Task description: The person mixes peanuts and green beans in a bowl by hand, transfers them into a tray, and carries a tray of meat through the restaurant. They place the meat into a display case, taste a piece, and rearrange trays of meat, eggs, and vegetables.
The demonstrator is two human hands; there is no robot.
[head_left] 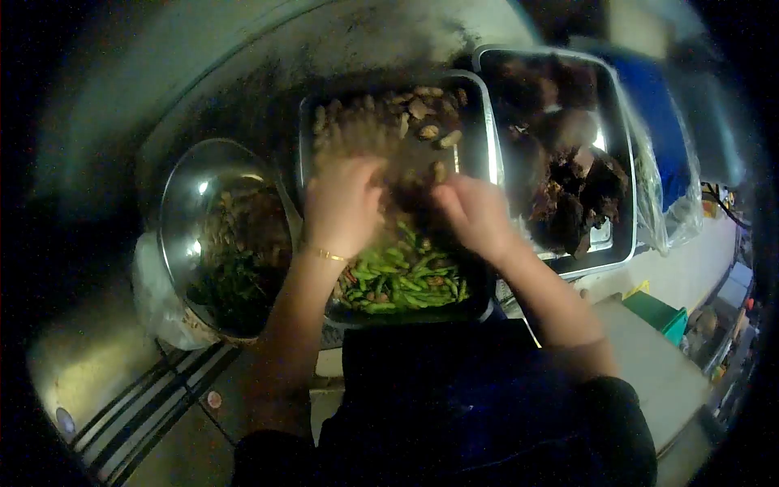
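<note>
My left hand, with a bracelet on the wrist, is over the left side of a metal tray. Its fingers are curled downward and smeared by motion, so what they hold is hidden. A blurred patch of peanuts in their shells lies just beyond it. On the tray's right side my right hand is closed in a pinch, a brown peanut showing at its fingertips. Green edamame pods with a few brown bits fill the near end of the tray, below both hands.
Left of the tray, a round metal bowl holds brown pieces and dark green leaves. A second metal tray at the right contains dark chunks of cooked meat. Beyond it are clear plastic and a green box.
</note>
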